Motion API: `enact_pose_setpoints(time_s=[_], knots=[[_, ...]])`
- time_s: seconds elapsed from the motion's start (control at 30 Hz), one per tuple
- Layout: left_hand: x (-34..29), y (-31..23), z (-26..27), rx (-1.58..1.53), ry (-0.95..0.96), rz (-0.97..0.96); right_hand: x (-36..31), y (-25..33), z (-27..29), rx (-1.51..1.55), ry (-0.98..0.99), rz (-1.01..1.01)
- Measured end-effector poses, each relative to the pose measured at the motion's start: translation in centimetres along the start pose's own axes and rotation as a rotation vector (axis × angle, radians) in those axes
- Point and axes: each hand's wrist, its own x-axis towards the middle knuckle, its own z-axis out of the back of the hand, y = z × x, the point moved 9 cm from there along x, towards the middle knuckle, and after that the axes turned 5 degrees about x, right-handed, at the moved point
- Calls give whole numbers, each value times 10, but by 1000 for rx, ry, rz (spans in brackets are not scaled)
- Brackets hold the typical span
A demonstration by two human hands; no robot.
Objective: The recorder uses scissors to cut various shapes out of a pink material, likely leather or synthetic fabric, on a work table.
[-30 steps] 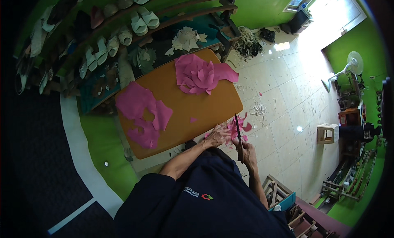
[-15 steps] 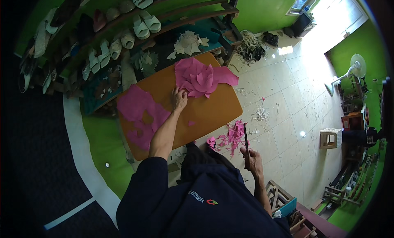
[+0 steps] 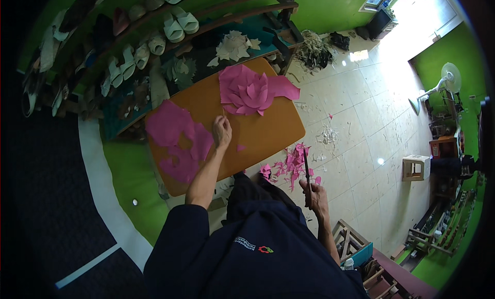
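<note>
Fingers of my left hand [image 3: 222,132] are pinched together over the orange-brown table [image 3: 260,139]; what they hold, if anything, is too small to make out. Just beyond it lies a petal-like pile of pink cut pieces [image 3: 251,92] on a larger pink sheet. Left of that hand is a pink sheet with cut-out holes [image 3: 169,124], and a small pink scrap [image 3: 241,148] lies to its right. Off the table's near right side, my right hand [image 3: 317,200] grips a long thin cutting tool with a dark blade [image 3: 306,162], pointing away from me.
Pink offcuts [image 3: 294,165] lie heaped below the table's right edge. Shelves of shoes [image 3: 175,28] and a bench with pale cut pieces [image 3: 233,47] stand behind the table. A white fan [image 3: 449,78], a small stool [image 3: 415,168] and a wooden rack [image 3: 350,242] are to the right.
My left hand has drawn back slightly from the pink pile, its fingers coming together. The right hand has shifted a little with the cutting tool. The view has tilted slightly.
</note>
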Motion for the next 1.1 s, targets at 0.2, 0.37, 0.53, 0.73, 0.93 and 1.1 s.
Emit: enact_pose_setpoints(time_s=[0.2, 0.37, 0.53, 0.73, 0.93, 1.1], knots=[[-119, -12, -12, 128, 120, -212, 1, 17, -13, -25, 72, 27], [-208, -85, -44, -9, 570, -654, 3, 20, -24, -87, 109, 70], [-237, -134, -24, -173, 550, -718, 8, 19, -37, -100, 172, 115], [-130, 23, 75, 82, -257, 13, 3, 24, -50, -101, 197, 150], [-96, 114, 124, 327, -239, -107, -5, 33, -56, -113, 239, 207], [-77, 174, 82, 131, 347, 418, -13, 43, -62, -145, 227, 241]])
